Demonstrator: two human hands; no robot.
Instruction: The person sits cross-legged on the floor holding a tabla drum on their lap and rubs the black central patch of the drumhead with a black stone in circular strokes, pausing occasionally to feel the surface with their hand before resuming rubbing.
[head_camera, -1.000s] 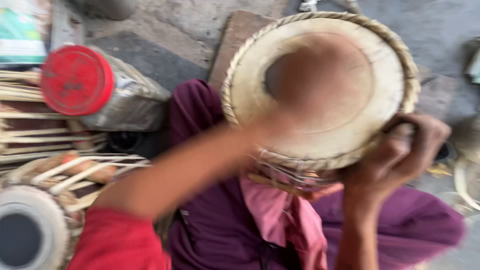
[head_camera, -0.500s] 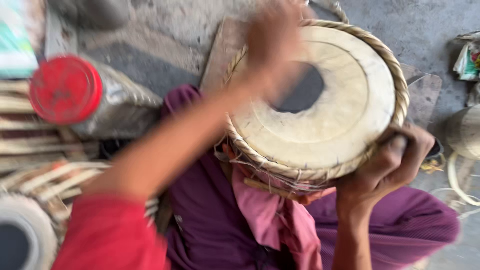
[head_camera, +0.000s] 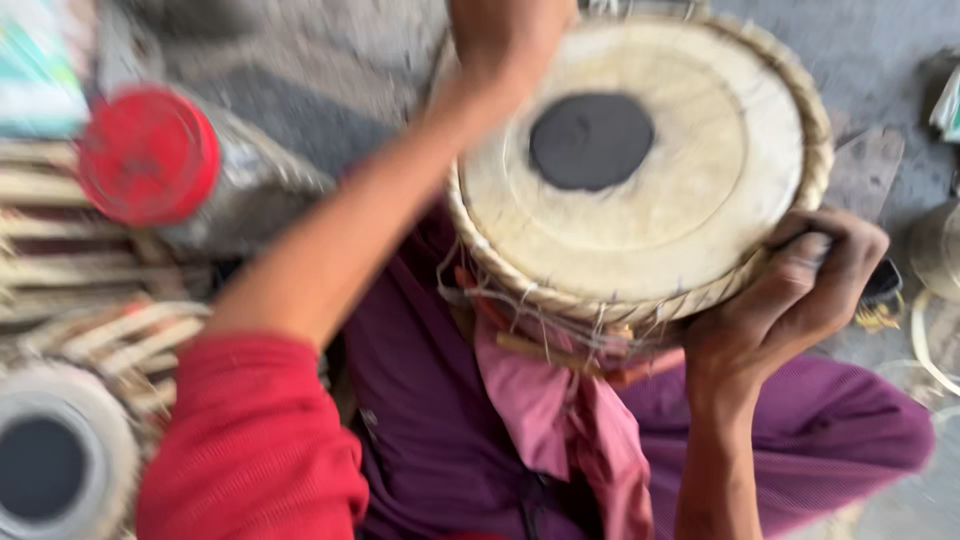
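Observation:
A hand drum (head_camera: 660, 240) with a pale skin head, a black round patch (head_camera: 590, 140) and a braided rim rests tilted on my lap. My right hand (head_camera: 800, 290) grips its lower right rim, fingers curled around the edge. My left arm, in a red sleeve, reaches across to the drum's far left rim. My left hand (head_camera: 505, 35) lies there, blurred and partly cut off by the top of the view, so its grip is unclear. A pink cloth (head_camera: 570, 420) hangs under the drum over purple trousers.
A jar with a red lid (head_camera: 150, 155) lies at the left. Below it stands a second small drum (head_camera: 50, 465) with a black centre, beside laced drum bodies. Round metal objects (head_camera: 940, 255) sit at the right edge on the grey floor.
My left hand has slid from the middle of the drum head up to its far rim, uncovering the black patch. My right hand keeps its hold on the rim.

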